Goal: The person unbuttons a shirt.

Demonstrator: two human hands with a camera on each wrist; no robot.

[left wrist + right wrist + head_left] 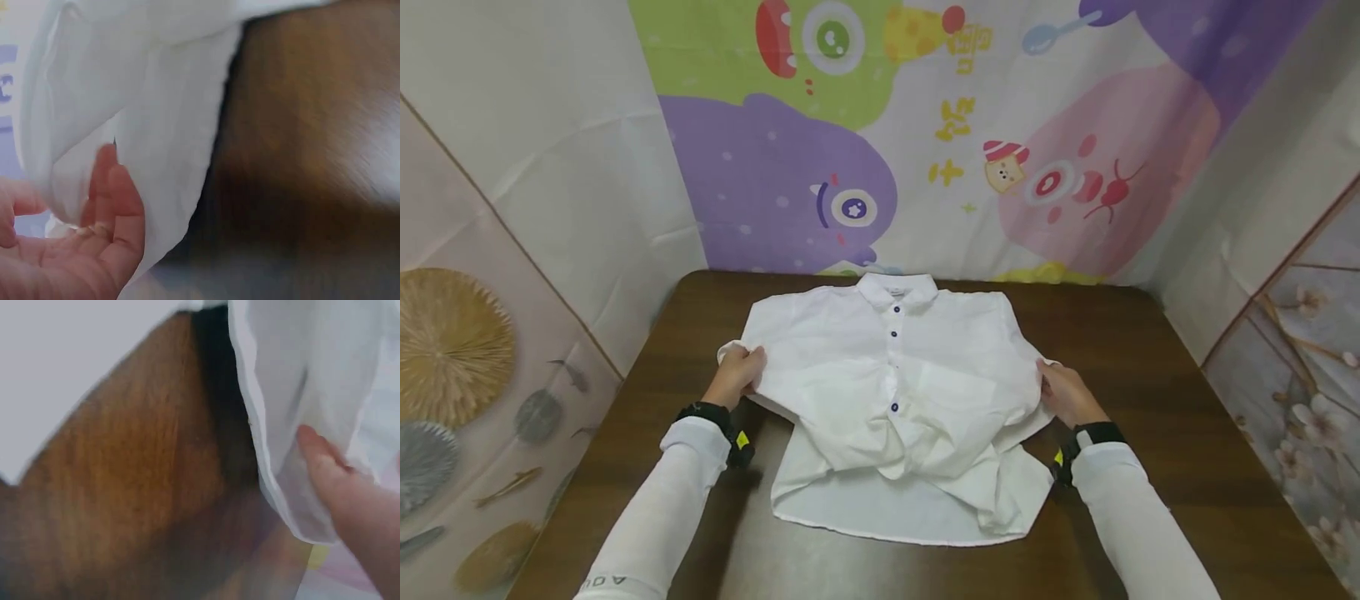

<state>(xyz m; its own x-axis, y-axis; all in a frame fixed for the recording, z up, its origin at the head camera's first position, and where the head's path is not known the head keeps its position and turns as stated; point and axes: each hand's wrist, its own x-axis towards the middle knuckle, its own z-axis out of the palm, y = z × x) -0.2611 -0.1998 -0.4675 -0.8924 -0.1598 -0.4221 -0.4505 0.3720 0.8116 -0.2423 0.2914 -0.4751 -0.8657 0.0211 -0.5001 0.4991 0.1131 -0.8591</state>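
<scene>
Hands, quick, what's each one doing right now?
Left hand: grips the left edge of the white shirt.
Right hand: grips the shirt's right edge.

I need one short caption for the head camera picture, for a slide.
Two hands, left and right, grip the side edges of a white shirt on a brown table.

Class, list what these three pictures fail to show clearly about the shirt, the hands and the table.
- Left hand: head view, fingertips tucked under the shirt edge, so its grip is partly hidden.
- Right hand: right wrist view, cut off by the frame edge.
- Shirt's underside: every view, covered by its own folds.
- Table: both wrist views, grain blurred.
- Collar label: head view, too small.
</scene>
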